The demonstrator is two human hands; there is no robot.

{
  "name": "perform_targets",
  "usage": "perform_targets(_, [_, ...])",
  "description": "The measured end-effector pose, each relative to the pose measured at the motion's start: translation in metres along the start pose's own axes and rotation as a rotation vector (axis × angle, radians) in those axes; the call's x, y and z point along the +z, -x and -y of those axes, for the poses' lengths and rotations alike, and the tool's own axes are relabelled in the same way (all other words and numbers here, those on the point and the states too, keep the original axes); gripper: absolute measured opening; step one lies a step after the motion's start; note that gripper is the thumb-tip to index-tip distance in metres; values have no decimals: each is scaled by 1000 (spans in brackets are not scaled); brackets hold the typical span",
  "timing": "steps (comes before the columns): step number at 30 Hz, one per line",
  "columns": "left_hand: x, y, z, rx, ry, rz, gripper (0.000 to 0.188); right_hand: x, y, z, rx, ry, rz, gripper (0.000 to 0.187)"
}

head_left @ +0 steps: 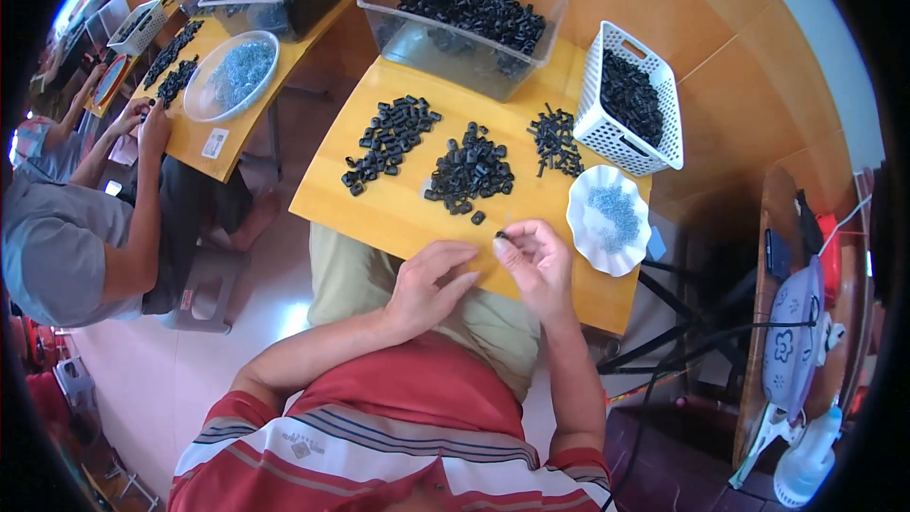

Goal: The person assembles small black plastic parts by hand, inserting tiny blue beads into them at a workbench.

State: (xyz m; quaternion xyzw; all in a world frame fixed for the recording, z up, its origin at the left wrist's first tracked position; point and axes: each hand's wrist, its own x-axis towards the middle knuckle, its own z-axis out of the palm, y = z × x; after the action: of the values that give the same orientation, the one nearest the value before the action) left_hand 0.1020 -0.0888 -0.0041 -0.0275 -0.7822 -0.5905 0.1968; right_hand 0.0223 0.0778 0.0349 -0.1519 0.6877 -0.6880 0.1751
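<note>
My right hand (538, 270) is above the front edge of the yellow table (379, 213), pinching a small black plastic part (500, 237) between thumb and fingertips. To its left is my left hand (431, 289), fingers stretched out and holding nothing, at the table's near edge. Beyond the hands lies a heap of small black plastic pieces (469, 169), with one loose black piece (478, 218) just in front of it. Left of that spreads another pile of black pieces (389, 137). Thin black stem-like parts (556, 140) lie to the right. A white scalloped dish (583, 232) holds small clear bluish pieces (614, 213).
At the back stand a clear plastic bin (408, 43) of black parts and a white perforated basket (654, 156). On the left, a person in grey (66, 237) works at another table (227, 142) with a round tub (199, 100). A white lamp-like object (806, 460) is at lower right.
</note>
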Motion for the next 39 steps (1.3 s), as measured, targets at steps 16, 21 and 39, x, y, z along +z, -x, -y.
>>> perform_targets(16, [-9, 8, 7, 104, -42, 18, 17, -97, -85, 100, -978, 687, -791, 27])
perform_targets(21, [-16, 4, -14, 51, 47, 130, 23, -150, -111, 82, -442, 1244, -749, 31])
perform_targets(39, [-115, -32, -163, 824, 457, 571, 16, -45, -82, -2, -190, 962, 32, 20])
